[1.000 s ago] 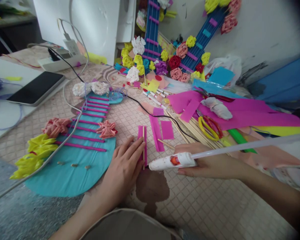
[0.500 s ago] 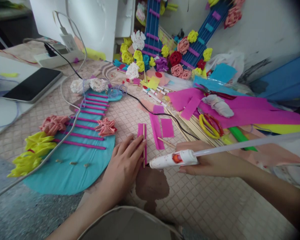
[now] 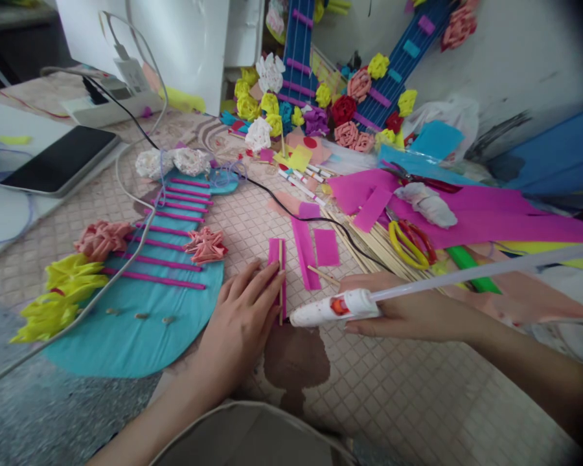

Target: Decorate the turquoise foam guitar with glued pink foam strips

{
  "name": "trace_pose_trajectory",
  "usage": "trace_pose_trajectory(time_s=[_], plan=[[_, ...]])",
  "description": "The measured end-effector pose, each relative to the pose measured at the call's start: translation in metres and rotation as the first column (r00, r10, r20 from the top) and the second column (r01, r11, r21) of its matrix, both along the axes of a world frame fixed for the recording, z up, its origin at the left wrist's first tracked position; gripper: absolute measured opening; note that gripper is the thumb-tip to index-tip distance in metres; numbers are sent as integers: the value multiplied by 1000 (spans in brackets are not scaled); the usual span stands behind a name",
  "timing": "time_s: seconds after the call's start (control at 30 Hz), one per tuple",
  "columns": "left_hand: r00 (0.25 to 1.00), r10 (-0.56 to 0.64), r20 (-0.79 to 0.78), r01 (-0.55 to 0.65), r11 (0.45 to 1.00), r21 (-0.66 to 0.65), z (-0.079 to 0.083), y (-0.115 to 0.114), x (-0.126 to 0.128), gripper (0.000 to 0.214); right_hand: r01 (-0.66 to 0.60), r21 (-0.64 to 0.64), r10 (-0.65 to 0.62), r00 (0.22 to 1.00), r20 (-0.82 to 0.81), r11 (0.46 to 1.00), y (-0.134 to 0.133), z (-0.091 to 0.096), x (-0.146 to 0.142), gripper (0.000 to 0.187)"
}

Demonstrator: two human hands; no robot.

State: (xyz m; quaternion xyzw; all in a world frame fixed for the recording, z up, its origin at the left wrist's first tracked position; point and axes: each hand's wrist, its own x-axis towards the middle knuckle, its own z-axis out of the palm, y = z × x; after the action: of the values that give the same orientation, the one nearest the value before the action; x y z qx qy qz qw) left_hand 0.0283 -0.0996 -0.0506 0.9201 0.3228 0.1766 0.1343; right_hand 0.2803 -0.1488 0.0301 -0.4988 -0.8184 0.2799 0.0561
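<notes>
My left hand (image 3: 243,317) lies flat with fingers stretched out, its tips pressing a thin wooden stick (image 3: 280,272) onto a small pink paper strip (image 3: 274,255) on the tiled floor. My right hand (image 3: 408,314) is closed round a white glue gun (image 3: 335,309) with a long clear glue stick (image 3: 490,268) trailing to the right. The gun's nozzle points at the near end of the pink strip. A turquoise guitar-shaped cutout (image 3: 140,317) with pink bars and paper flowers lies just left of my left hand.
More pink strips (image 3: 315,249), a bundle of wooden sticks (image 3: 369,243), yellow and red scissors (image 3: 411,243) and large pink paper sheets (image 3: 490,217) lie to the right. A tablet (image 3: 58,158), power strip (image 3: 102,107) and cables sit at the left. Flower-covered blue guitars (image 3: 320,97) lean at the back.
The glue gun's nozzle has dipped slightly toward the strip's near end. My left hand keeps pressing the stick; the view has shifted a little.
</notes>
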Motion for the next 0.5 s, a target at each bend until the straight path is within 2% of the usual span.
trace_pose_trajectory(time_s=[0.27,0.5], plan=[[1000,-3,11,3,1000,-1,-1,0,0,42,4,-62,-4,1000,1,998,7,6,-2,29],[1000,-2,24,3,1000,-20,1,1,1,42,91,-177,-97,995,-24,980,11,4,1,30]])
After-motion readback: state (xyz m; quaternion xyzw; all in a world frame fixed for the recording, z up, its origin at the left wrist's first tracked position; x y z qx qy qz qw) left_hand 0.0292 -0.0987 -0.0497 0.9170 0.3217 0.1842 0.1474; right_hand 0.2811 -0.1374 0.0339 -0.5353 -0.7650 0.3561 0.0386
